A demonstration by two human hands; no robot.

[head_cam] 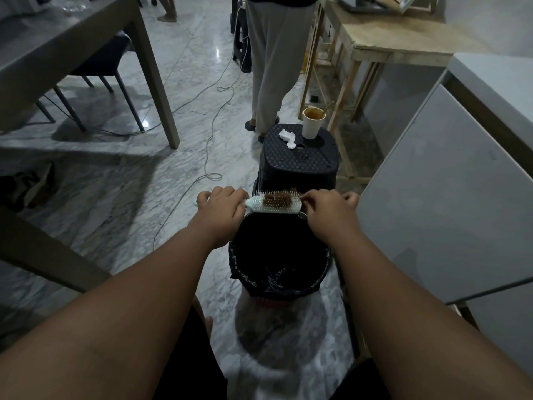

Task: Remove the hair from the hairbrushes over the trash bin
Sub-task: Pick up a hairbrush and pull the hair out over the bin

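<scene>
A white hairbrush (275,207) lies level above the far rim of the trash bin (277,284), which is lined with a black bag. A clump of brown hair (274,198) sits in its bristles. My left hand (220,210) is closed around the brush's handle at the left. My right hand (328,210) is at the brush's right end, with the fingertips curled against its tip. Whether those fingers pinch any hair is too small to tell.
A black plastic stool (300,166) stands just beyond the bin, with a paper cup (313,122) and a crumpled tissue (288,137) on it. A person (274,62) stands behind it. White cabinet (450,197) at right, grey table (72,47) at left, cable (207,145) across the floor.
</scene>
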